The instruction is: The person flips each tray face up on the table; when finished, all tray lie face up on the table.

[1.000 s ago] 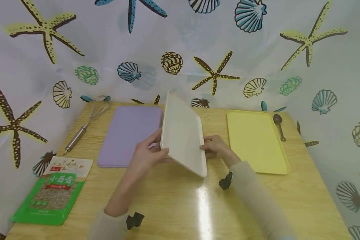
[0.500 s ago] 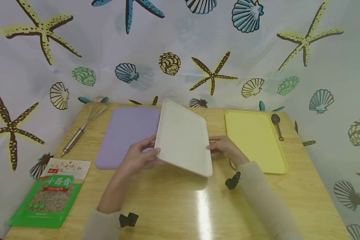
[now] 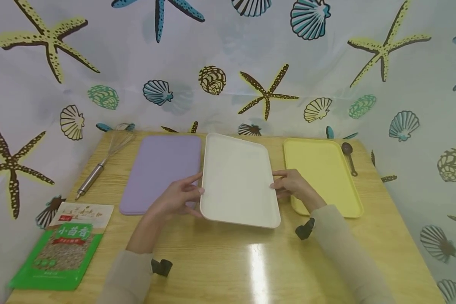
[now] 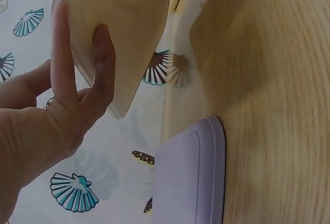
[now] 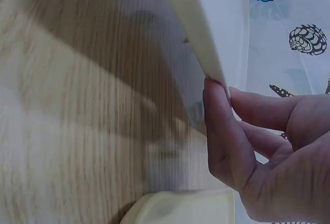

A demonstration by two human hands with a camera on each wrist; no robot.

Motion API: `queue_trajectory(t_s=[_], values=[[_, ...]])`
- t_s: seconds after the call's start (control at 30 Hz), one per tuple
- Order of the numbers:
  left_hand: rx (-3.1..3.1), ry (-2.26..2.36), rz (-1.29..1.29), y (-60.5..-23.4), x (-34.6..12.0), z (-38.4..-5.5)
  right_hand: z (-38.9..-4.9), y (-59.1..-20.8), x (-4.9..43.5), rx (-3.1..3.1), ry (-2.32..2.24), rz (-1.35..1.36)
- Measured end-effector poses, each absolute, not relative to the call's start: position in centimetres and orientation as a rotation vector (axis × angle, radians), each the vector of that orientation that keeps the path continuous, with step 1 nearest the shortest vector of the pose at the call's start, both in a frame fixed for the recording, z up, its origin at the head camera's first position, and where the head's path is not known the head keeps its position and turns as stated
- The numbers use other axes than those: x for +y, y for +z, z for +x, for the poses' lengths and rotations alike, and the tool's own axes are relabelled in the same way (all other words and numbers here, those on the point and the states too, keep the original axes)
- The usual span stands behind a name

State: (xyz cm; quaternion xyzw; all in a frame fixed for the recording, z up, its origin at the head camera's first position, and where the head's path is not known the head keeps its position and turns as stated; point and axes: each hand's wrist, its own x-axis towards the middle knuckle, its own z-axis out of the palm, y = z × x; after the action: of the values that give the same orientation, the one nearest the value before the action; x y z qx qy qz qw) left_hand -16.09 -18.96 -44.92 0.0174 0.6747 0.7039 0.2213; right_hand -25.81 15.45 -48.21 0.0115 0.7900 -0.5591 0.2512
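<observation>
Both hands work on one object: left hand (image 3: 176,197) and right hand (image 3: 294,185) each pinch a long side of the white tray (image 3: 239,181), thumb above and fingers beneath. As the wrist views show, the white tray is held tilted, apart from the desk (image 3: 205,261). To its left lies the purple board (image 3: 165,169); farther left are the whisk (image 3: 99,173) and, nearer the person, the packet (image 3: 62,249). To its right lies the yellow tray (image 3: 327,169), with the spoon (image 3: 348,154) beyond. Judged from this arrangement, the step in hand is positioning the white tray between its two neighbours. If it is to be set down there, the next move calls for levelling, an even descent by both hands, and fingers drawn clear from beneath the rim.
</observation>
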Motion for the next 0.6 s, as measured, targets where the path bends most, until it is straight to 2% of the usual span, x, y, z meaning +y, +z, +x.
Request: queue_trajectory(t_s=[0.6], values=[[1.887,1.841,-0.035,-48.9,-18.8,-18.9,-25.7,-48.4,16.3,2.243,-1.511,0.102]])
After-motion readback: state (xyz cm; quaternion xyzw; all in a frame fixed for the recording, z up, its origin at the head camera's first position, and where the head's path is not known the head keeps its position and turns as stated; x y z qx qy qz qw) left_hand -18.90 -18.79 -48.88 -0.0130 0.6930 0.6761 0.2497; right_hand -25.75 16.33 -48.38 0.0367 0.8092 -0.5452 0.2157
